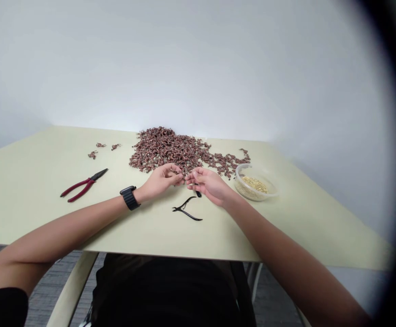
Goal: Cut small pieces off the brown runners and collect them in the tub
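My left hand (162,180), with a black watch on its wrist, has its fingers curled in a pinch on a small brown piece at the near edge of a big pile of brown pieces (180,152). My right hand (207,184) faces it, fingertips nearly touching the left hand's, and is closed on a small black tool whose tip pokes out below the palm. Small black nippers (186,210) lie open on the pale green table (48,213) just in front of both hands.
Red-handled pliers (84,185) lie to the left. A clear plastic bowl (255,182) with small golden bits stands to the right of the pile. A few loose brown pieces (97,150) lie at the far left. A white wall stands behind the table.
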Action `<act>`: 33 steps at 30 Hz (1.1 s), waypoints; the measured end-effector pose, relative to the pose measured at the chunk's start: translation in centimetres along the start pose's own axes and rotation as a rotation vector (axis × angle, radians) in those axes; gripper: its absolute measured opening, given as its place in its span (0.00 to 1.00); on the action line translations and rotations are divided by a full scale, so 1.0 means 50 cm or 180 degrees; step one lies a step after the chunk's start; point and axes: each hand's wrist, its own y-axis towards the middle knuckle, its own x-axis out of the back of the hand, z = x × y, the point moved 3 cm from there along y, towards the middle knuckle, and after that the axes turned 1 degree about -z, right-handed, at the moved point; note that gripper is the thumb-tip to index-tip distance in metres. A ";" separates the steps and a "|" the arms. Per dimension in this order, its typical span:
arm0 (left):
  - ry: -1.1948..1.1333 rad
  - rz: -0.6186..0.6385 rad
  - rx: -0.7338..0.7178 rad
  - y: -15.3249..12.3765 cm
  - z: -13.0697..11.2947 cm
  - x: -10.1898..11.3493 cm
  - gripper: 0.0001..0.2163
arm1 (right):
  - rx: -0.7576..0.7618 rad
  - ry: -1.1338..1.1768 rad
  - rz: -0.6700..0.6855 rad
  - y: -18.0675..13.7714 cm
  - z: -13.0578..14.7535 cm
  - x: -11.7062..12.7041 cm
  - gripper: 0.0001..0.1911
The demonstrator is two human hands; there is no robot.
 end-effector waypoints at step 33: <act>0.0456 -0.0121 -0.0159 -0.026 -0.004 -0.030 0.16 | 0.0920 -0.1838 -0.0350 -0.024 0.010 -0.043 0.12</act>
